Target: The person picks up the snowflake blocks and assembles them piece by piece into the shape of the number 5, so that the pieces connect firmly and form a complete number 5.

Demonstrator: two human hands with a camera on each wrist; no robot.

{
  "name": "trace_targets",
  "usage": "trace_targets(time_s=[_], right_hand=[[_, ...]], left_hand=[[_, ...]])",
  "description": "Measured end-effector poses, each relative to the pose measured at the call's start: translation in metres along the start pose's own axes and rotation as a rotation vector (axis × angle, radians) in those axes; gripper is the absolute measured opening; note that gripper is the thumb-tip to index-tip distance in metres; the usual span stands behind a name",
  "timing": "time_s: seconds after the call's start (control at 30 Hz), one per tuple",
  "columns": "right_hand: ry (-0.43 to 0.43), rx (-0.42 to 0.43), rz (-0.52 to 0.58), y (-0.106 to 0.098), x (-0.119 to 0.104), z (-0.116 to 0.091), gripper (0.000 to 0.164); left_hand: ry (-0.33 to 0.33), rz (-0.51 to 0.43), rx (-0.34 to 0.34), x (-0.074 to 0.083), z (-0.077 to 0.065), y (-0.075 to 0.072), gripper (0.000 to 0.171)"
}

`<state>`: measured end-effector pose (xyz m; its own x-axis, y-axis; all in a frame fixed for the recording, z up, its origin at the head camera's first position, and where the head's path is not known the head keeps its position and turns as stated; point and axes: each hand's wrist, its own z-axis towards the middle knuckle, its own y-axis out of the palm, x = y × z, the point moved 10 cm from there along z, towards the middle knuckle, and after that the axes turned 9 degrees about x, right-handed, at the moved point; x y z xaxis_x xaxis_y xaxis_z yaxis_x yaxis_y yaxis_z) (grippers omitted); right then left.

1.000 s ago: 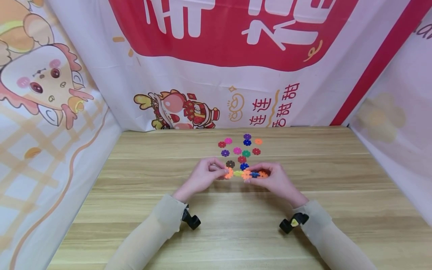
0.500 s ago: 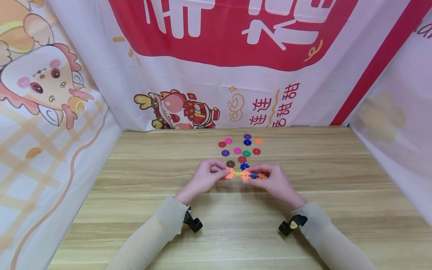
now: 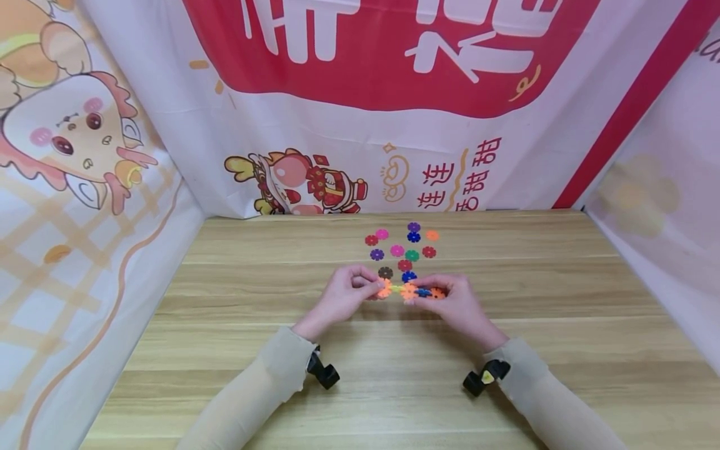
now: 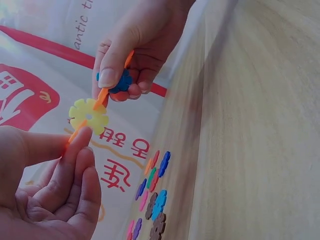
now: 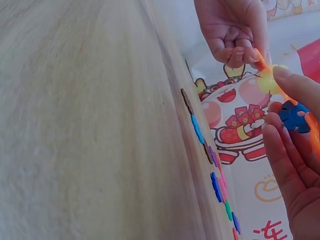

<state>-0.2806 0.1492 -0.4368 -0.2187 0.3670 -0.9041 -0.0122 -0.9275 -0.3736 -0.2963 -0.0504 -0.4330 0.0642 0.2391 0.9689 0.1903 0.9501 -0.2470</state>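
Several slotted, flower-shaped plastic discs are joined in a row between the two hands. My left hand [image 3: 344, 295] pinches the orange disc [image 3: 385, 288] at the left end between thumb and forefinger. That disc sits edgewise in a slot of the yellow disc [image 4: 88, 116]. On the yellow disc's other side is a second orange disc [image 3: 410, 291], pinched by my right hand [image 3: 457, 299]. Beyond it come a blue disc [image 5: 294, 117] and another orange disc [image 3: 437, 293], close to the right palm. The row is held up above the wooden table [image 3: 394, 375].
Loose discs lie flat behind the hands, among them a brown one [image 3: 385, 272], a dark blue one [image 3: 409, 276], a green one [image 3: 412, 255] and a small orange one [image 3: 432, 235]. A printed cloth [image 3: 315, 125] hangs along the table's far edge.
My left hand has shifted slightly right, bringing its orange disc closer to the rest of the row. The yellow disc looks thinner and more edge-on in the head view. Both pinches stay.
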Motion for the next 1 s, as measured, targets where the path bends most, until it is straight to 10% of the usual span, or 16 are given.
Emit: trace_targets(time_s=[0.63, 1.0], right_hand=[[0.074, 0.008, 0.049, -0.004, 0.009, 0.003, 0.045], [0.087, 0.039, 0.068, -0.016, 0.008, 0.005, 0.045]], left_hand=[[0.004, -0.023, -0.059, 0.002, 0.005, 0.005, 0.026], [0.052, 0.061, 0.008, -0.005, 0.021, -0.016, 0.036]])
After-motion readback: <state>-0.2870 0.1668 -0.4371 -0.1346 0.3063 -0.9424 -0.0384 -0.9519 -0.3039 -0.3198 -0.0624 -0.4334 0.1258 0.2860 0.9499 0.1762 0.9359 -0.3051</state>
